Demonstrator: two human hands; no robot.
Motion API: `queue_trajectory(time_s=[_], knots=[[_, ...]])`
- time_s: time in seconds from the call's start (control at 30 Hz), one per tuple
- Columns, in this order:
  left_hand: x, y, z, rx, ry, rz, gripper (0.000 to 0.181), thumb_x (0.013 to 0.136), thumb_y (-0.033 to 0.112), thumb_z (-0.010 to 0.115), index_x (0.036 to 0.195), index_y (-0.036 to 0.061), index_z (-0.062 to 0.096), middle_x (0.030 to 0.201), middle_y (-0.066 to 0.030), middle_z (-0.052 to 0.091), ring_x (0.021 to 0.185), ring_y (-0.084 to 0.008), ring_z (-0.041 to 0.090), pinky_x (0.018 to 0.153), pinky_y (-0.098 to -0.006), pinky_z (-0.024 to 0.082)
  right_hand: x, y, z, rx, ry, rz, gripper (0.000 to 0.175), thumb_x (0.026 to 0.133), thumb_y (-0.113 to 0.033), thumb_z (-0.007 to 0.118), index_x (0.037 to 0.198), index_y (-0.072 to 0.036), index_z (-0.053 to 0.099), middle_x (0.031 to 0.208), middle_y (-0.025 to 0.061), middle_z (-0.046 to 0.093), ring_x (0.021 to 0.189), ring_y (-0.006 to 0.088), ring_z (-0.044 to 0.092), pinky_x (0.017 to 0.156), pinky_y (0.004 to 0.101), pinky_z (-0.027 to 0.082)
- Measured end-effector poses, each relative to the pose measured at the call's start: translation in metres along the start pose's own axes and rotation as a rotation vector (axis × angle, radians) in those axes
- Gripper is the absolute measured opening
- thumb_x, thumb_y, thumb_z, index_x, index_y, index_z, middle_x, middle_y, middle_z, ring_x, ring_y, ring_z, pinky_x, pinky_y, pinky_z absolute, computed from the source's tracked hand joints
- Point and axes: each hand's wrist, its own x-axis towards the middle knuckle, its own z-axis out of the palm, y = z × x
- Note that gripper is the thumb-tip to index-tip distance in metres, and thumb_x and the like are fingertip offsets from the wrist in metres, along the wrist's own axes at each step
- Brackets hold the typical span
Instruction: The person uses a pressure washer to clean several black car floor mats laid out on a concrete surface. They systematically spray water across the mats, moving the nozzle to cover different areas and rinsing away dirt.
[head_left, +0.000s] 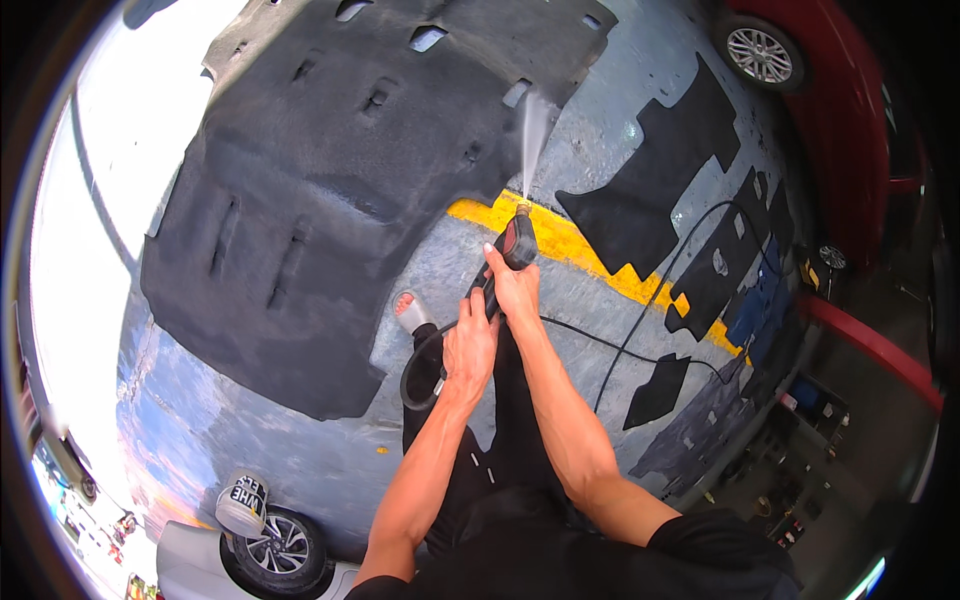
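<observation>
Both my hands are closed around a black and red pressure washer spray gun. My left hand grips the lower handle, near the hose fitting, while my right hand wraps the body further forward with its thumb on top. From the brass-coloured nozzle a fan of water shoots forward onto the right edge of a large moulded black car floor carpet, beside one of its cut-out holes. The carpet lies flat on the wet grey floor and has several slots and openings. The trigger is hidden by my fingers.
Black car mats lie to the right, across a yellow floor line. A thin black hose loops over the floor there. A white bucket bearing writing stands by a car wheel at lower left. A red car is at upper right.
</observation>
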Motion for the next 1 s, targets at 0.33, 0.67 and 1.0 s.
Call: queue_trajectory(time_s=[0.33, 0.67, 1.0], knots=[[-0.029, 0.035, 0.064, -0.018, -0.034, -0.249, 0.051, 0.099, 0.019, 0.071, 0.142, 0.0023, 0.048, 0.12, -0.0246, 0.069, 0.091, -0.0487, 0.072, 0.073, -0.0555, 0.059, 0.019, 0.042, -0.054, -0.044, -0.176, 0.015, 0.025, 0.091, -0.024, 0.08, 0.087, 0.0, 0.07, 0.075, 0.0079, 0.072, 0.068, 0.0169, 0.068, 0.066, 0.0358, 0.054], [-0.064, 0.043, 0.107, -0.113, 0.199, -0.508, 0.051, 0.102, 0.023, 0.067, 0.143, 0.0004, 0.047, 0.121, -0.0288, 0.067, 0.094, -0.0519, 0.071, 0.077, -0.0585, 0.059, 0.033, 0.09, -0.043, -0.43, -0.516, 0.017, 0.043, 0.085, -0.037, 0.081, 0.093, 0.005, 0.072, 0.083, 0.0199, 0.076, 0.082, 0.0318, 0.075, 0.08, 0.0434, 0.056], [-0.071, 0.038, 0.134, -0.257, 0.268, -0.744, 0.048, 0.102, 0.025, 0.067, 0.14, 0.0021, 0.048, 0.117, -0.0319, 0.07, 0.099, -0.0534, 0.07, 0.082, -0.06, 0.057, 0.042, 0.099, -0.038, -0.609, -0.825, -0.021, 0.069, 0.079, -0.051, 0.088, 0.106, 0.01, 0.069, 0.095, 0.0202, 0.077, 0.082, 0.0307, 0.075, 0.076, 0.0412, 0.06]])
